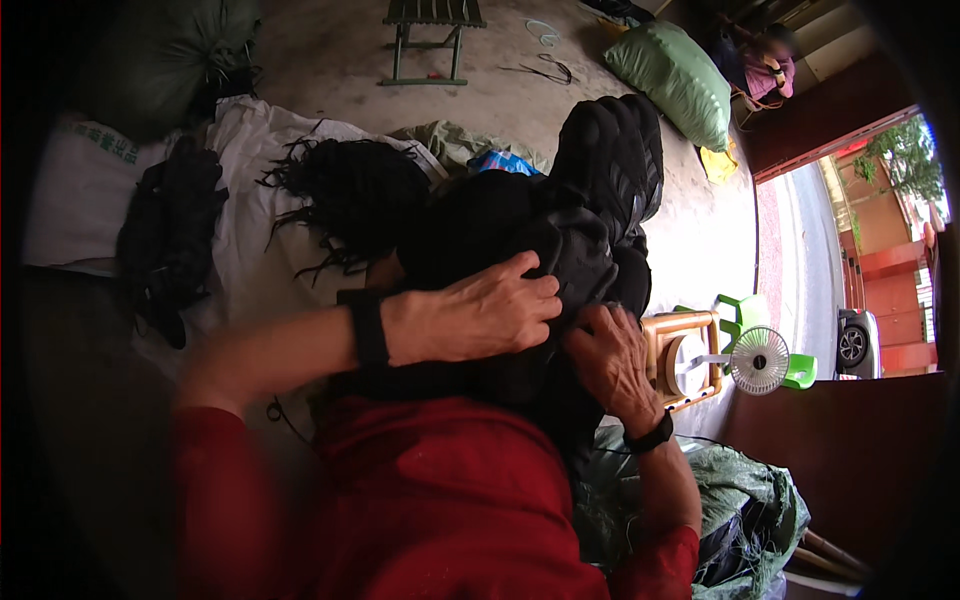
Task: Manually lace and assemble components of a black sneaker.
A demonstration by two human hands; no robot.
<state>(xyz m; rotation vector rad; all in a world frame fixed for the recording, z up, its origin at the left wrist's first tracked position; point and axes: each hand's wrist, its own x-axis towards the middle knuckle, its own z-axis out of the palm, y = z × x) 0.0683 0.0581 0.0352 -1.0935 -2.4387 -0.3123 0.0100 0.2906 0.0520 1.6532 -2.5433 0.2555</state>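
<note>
Across my lap lies a soft black shoe-like piece [575, 250], perhaps a shoe upper; its exact kind is hard to make out in the dark. My left hand [480, 310] is closed on its near left side, the fingers curled and the fingertips partly hidden. On the right edge of the same black material, my right hand [612, 365] is closed with bent fingers. Just beyond, a stack of similar black pieces [610, 150] rises, nested one in another. To the left is a heap of black pieces with loose strands [350, 195].
More black pieces [170, 235] lie on white sacking [250, 145] at the left. A small white fan [758, 360] stands by a wooden-framed stool [690, 365] on the right. Green sacks [675, 80] and a folding stool [425, 40] are farther off. Another person [765, 65] sits far right.
</note>
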